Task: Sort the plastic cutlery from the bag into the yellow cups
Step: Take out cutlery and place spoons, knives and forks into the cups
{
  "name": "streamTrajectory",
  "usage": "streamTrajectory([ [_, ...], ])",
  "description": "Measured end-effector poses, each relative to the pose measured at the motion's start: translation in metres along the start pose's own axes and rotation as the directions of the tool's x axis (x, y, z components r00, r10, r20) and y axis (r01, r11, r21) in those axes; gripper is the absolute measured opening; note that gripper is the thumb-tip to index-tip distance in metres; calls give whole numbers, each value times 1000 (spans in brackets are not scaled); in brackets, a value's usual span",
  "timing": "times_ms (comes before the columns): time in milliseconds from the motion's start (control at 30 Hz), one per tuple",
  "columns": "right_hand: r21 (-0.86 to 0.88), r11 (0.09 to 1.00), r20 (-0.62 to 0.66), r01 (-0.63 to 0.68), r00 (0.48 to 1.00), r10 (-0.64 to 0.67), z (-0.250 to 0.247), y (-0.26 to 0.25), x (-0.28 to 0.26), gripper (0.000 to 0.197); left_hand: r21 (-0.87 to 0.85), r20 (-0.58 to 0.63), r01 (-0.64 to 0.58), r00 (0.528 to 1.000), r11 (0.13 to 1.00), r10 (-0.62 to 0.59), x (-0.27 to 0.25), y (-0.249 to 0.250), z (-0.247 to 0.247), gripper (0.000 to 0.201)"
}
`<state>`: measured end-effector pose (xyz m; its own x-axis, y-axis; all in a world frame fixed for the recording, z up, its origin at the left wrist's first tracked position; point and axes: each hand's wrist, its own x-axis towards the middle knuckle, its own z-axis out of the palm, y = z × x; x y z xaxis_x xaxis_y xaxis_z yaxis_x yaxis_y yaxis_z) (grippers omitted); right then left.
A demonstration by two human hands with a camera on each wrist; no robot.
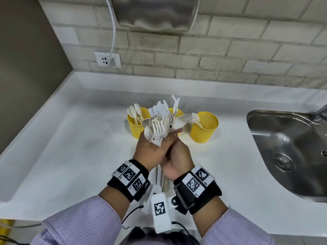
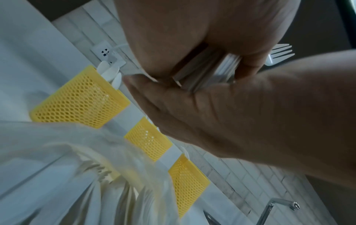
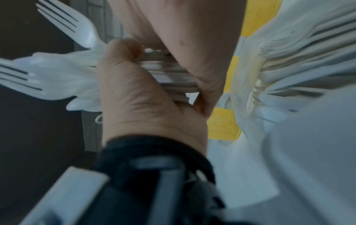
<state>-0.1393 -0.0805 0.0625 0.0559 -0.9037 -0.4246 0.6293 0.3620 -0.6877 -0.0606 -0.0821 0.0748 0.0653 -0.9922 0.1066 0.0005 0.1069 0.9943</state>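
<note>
above the white counter [image 1: 70, 156], in front of three yellow cups [image 1: 204, 127]: a mixed bundle of cutlery [image 1: 159, 124], clamped by the handles between left hand [image 1: 152, 149] and right hand [image 1: 177, 158], pressed together. heads fanned upward; bag [image 2: 77, 175] hanging below the wrists, more pieces inside. spoons [image 1: 135, 112] already in the left cup, forks [image 1: 195, 118] in the right. judged light, stiff, smooth, prone to slipping; best pinched singly at the handle, just under the head.
</note>
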Motion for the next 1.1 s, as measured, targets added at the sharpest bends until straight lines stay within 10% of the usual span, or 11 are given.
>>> streamTrajectory([
  [167, -331, 938, -111, 107, 982, -151, -1, -5, 3, 26, -26, -8, -11, 1000, 1000, 11, 5, 3, -16, 7],
  [333, -605, 432, 252, 669, 675, -694, 6, -34, -22, 28, 29, 82, -48, 996, 998, 46, 8, 9, -33, 7],
  [500, -625, -24, 567, 780, 433, -701, 18, -65, -24, 7, 125, 155, -78, 986, 989, 58, 1, 13, -38, 10],
  [633, -566, -290, 773, 772, 375, -512, 22, -83, -24, 11, 162, 183, -110, 980, 981, 79, 0, 14, -44, 29],
  [867, -569, -262, 788, 780, 424, -447, 28, -77, -32, 13, 141, 169, -76, 984, 987, 52, -1, 14, -44, 53],
  [1100, -594, 295, 462, 748, 618, -636, 12, -79, -34, 30, 130, 298, -62, 954, 990, 21, -5, 23, -54, 20],
])
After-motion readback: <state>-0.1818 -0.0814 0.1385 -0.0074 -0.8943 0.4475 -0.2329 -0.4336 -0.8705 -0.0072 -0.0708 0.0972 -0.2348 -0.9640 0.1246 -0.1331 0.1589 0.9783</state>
